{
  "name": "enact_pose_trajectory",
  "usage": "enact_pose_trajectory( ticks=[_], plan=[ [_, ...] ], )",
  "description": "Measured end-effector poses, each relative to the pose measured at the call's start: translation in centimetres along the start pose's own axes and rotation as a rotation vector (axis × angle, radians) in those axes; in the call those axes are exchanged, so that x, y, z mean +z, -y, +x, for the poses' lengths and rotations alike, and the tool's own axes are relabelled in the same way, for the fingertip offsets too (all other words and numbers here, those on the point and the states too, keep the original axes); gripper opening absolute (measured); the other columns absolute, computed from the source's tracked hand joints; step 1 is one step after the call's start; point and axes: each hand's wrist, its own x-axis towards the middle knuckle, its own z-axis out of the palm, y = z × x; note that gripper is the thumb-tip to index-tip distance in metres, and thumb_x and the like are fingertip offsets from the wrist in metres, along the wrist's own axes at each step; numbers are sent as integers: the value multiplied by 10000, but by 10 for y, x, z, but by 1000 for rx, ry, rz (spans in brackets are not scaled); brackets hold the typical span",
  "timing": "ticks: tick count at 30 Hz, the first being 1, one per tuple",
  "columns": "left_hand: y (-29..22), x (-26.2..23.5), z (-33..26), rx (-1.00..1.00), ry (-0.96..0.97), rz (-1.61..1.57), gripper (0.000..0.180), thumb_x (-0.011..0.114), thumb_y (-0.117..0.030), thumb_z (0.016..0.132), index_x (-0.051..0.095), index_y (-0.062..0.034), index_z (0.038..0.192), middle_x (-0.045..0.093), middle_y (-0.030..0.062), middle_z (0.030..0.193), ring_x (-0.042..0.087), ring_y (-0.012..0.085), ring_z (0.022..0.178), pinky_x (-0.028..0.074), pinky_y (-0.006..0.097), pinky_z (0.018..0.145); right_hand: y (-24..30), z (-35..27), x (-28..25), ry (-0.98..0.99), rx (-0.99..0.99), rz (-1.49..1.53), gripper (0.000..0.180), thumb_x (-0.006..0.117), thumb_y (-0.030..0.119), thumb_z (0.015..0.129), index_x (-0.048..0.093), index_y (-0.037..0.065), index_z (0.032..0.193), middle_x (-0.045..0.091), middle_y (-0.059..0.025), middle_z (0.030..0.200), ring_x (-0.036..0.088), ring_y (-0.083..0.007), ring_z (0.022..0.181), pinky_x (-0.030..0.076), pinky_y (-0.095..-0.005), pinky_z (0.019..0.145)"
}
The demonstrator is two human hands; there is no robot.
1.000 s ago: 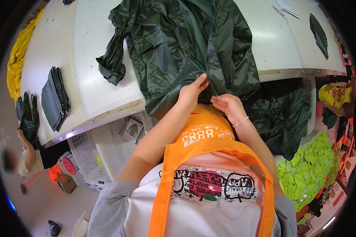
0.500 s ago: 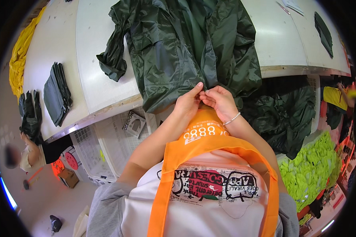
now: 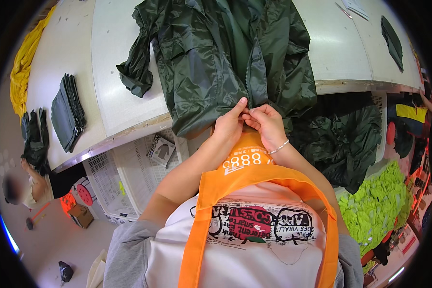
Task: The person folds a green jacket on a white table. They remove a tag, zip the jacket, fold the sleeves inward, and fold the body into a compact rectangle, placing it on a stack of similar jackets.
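Here, both hands meet at the near hem of the dark green jacket (image 3: pixel 225 62), which lies spread open on the white counter (image 3: pixel 110 91), its bottom edge hanging over the near rim. Left hand (image 3: pixel 229 126) and right hand (image 3: pixel 268 126) touch each other; the fingers (image 3: pixel 241 106) of both are pinched closed on the bottom end of the front zipper, apparently mating its two sides.

Risks, as judged: thin slippery fabric could get nipped into the slider if the flap beside the teeth is not held back; the pin may seat only partway, so the zipper would split open below the slider; the overhanging hem could drag the jacket off the edge if the grip loosens.

Surface: smooth, white, worn along the near edge. A stack of folded dark pieces (image 3: pixel 67 113) lies far left, yellow cloth (image 3: pixel 26 57) beyond it, a small dark piece (image 3: pixel 393 41) far right.

Room: white plastic crates (image 3: pixel 125 177) under the counter, more green garments (image 3: pixel 345 144) heaped near right, bright lime fabric (image 3: pixel 379 201) below those.
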Motion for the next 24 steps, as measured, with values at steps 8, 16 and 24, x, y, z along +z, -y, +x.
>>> enact_pose_trajectory(
  ticks=[8,16,24],
  plan=[
    [5,-4,0,57,5,102,179,705,-201,827,642,-35,848,625,59,820,569,147,740,468,275,691,2,0,0,-16,-27,10,44,574,28,856,541,5,839,652,-130,863,662,-176,747,540,-255,668],
    [-7,6,-14,-90,-171,441,255,662,-266,859,656,-35,967,660,66,951,605,153,811,471,293,694,20,14,-1,10,-374,-973,136,598,55,790,540,-2,898,640,-143,717,641,-260,605,512,-339,573],
    [2,-8,-17,-43,-167,363,326,660,-267,857,632,-15,1062,643,76,1051,605,177,933,475,322,754,69,25,12,515,-1081,-1891,85,540,119,750,544,69,818,532,-72,816,538,-230,825,450,-320,714]
  ],
)
